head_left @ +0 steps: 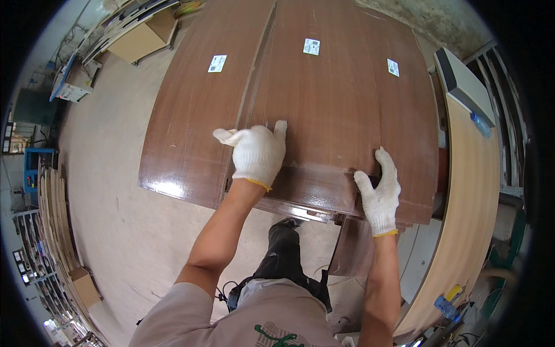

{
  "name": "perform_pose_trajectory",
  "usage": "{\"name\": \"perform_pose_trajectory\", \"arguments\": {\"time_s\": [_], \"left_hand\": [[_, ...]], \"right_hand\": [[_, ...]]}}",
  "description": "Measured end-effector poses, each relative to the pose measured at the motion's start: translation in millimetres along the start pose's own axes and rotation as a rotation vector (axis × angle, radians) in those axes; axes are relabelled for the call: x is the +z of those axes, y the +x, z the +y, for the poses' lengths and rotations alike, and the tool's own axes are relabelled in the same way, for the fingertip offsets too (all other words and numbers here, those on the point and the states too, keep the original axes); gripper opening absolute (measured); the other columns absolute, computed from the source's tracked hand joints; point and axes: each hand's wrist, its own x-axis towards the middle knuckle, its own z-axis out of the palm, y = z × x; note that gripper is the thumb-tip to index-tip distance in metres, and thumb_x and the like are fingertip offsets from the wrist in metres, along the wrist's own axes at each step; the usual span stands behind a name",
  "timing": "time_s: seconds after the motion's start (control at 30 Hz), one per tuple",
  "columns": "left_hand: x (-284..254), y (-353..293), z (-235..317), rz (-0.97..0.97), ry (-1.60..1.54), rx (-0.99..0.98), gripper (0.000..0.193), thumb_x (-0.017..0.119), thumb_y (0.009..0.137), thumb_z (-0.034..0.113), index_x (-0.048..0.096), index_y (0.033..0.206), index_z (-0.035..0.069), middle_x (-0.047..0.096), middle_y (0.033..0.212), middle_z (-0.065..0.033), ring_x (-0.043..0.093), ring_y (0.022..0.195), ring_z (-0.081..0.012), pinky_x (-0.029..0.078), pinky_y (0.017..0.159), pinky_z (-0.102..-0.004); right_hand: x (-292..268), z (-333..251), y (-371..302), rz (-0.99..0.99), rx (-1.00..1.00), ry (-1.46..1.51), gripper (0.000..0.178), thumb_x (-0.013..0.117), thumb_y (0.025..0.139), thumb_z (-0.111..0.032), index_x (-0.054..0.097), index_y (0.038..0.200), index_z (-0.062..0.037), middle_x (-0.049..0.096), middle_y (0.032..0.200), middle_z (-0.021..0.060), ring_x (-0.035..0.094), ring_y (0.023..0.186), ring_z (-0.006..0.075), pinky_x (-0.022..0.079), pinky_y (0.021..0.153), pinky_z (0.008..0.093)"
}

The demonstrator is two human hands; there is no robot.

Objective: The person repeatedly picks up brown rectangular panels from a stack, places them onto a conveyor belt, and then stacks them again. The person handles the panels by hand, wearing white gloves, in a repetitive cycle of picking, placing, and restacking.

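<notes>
Head view: gloved left hand (258,153) flat, fingers spread on middle brown panel (324,110), right hand (378,194) gripping its edge w/ pale board (468,208) alongside.

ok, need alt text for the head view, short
A person's two white-gloved hands press on a glossy brown wood-veneer panel atop a stack: the left hand lies flat near its left edge, the right hand grips its near right corner. A second brown panel lies alongside to the left, over a dusty workshop floor.

Both gloved hands press on a glossy brown wood panel (341,110), left hand (258,153) flat, right hand (378,194) gripping its near edge.
</notes>
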Motion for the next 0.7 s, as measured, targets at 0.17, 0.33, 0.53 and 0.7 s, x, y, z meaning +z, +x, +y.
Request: {"name": "perform_pose_trajectory", "arguments": {"time_s": [0.17, 0.33, 0.53, 0.7], "left_hand": [[-17.7, -89.7, 8.1, -0.248, -0.109, 0.266, 0.033, 0.055, 0.108, 0.026, 0.075, 0.128, 0.009, 0.075, 0.091, -0.0234, 0.072, 0.096, -0.0565, 0.018, 0.116, -0.0793], [-17.7, -172.6, 42.4, -0.931, -1.278, -0.161, 0.048, 0.06, 0.11, 0.044, 0.078, 0.117, -0.001, 0.078, 0.092, -0.0219, 0.076, 0.096, -0.028, 0.052, 0.099, -0.0464], [3.1, -237.8, 76.2, -1.062, -1.776, -0.025, 0.027, 0.064, 0.111, 0.026, 0.076, 0.109, 0.002, 0.073, 0.091, -0.0022, 0.065, 0.083, -0.0113, 0.054, 0.079, -0.0304], [-26.1, -224.1, 100.5, -1.106, -1.474, 0.275, 0.03, 0.065, 0.11, 0.027, 0.068, 0.125, 0.001, 0.073, 0.108, -0.0086, 0.068, 0.101, -0.0174, 0.055, 0.091, -0.0371]], "right_hand": [[-28.2, 16.9, -75.5, 0.082, 0.158, 0.125, 0.073, 0.084, 0.088, -0.022, 0.056, 0.15, 0.0027, 0.058, 0.157, 0.023, 0.055, 0.146, 0.0375, 0.041, 0.123, 0.0445], [-31.2, 30.5, -195.4, 0.54, 0.637, 0.359, 0.078, 0.075, 0.102, -0.024, 0.037, 0.162, 0.0068, 0.05, 0.162, 0.0237, 0.052, 0.146, 0.0326, 0.039, 0.125, 0.0458], [12.5, -23.3, -234.8, 0.326, 0.907, 1.3, 0.052, 0.069, 0.104, -0.033, 0.062, 0.14, 0.004, 0.067, 0.129, 0.0113, 0.065, 0.113, 0.022, 0.053, 0.101, 0.0404], [-41.0, -33.1, -273.8, 0.592, 0.902, 1.254, 0.045, 0.066, 0.106, -0.025, 0.064, 0.138, 0.0061, 0.069, 0.131, 0.012, 0.066, 0.117, 0.0211, 0.053, 0.105, 0.0364]]}}
